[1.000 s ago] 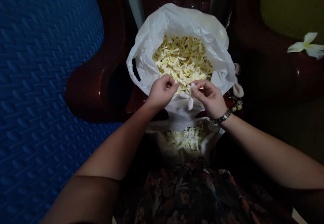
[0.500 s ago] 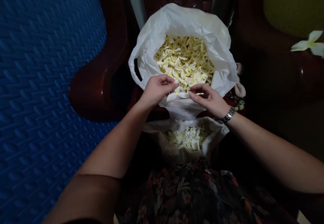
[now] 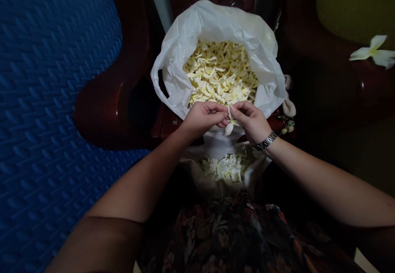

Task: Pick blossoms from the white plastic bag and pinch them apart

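At frame centre the soft white petal (image 3: 228,128), spread flat before, now hangs pinched between left hand (image 3: 203,118) and right hand (image 3: 250,119), drawn together over the crinkled plastic bag (image 3: 188,38) of pale petals.

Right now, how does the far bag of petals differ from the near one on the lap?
The far bag is wide open and heaped with yellowish petals; the near bag is smaller, lower, holding a thin layer of whiter petals. The far bag sits on a chair, the near bag at the lap. Both are white plastic.
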Action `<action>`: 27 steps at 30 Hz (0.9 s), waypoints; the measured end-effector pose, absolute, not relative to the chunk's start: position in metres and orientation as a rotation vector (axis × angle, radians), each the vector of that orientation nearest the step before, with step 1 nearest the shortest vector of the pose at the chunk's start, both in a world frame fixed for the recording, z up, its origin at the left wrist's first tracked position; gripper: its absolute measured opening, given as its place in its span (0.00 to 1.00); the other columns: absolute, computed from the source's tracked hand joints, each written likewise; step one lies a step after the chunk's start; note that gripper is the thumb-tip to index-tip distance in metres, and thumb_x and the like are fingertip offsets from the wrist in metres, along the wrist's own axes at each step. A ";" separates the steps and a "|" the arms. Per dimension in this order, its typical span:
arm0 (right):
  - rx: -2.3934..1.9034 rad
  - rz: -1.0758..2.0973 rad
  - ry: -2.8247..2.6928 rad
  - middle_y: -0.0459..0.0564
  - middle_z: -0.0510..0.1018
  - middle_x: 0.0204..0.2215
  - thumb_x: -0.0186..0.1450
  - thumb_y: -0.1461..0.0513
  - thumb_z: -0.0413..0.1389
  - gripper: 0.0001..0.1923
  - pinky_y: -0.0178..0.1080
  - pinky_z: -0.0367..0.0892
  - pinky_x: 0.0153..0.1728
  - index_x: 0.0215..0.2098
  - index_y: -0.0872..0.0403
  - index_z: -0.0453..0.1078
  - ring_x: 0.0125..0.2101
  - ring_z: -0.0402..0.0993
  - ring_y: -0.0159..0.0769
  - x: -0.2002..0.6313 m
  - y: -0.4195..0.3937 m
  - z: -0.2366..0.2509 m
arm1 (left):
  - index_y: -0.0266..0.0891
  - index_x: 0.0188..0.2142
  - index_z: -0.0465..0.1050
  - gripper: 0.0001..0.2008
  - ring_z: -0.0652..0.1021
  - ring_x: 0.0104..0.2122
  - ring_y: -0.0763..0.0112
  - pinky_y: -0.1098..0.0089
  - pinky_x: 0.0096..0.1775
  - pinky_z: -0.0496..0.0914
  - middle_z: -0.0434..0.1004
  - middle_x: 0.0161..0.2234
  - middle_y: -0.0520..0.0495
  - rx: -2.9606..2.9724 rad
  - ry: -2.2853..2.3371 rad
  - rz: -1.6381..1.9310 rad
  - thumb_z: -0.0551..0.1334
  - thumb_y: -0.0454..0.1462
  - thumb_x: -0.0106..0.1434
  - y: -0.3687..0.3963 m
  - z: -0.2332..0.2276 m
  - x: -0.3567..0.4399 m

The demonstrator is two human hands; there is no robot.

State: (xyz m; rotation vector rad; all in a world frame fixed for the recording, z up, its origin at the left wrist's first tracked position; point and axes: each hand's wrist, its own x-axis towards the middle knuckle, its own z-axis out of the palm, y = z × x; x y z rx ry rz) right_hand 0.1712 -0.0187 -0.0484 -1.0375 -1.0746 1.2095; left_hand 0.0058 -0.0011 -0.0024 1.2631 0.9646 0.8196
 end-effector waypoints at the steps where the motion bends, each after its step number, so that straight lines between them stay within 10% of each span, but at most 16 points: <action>1: -1.036 1.211 -1.076 0.42 0.76 0.27 0.50 0.44 0.72 0.24 0.36 0.65 0.35 0.30 0.52 0.73 0.29 0.69 0.30 0.171 -0.019 -0.048 | 0.30 0.32 0.79 0.04 0.80 0.24 0.76 0.76 0.31 0.76 0.80 0.23 0.49 1.260 0.957 0.826 0.65 0.28 0.56 -0.001 -0.003 0.005; 27: -1.075 1.309 -1.051 0.42 0.72 0.25 0.51 0.41 0.70 0.27 0.36 0.68 0.25 0.31 0.50 0.68 0.24 0.66 0.29 0.168 -0.022 -0.045 | 0.33 0.30 0.82 0.05 0.76 0.23 0.79 0.77 0.29 0.73 0.80 0.24 0.48 1.414 1.017 0.823 0.67 0.33 0.55 0.001 -0.008 0.004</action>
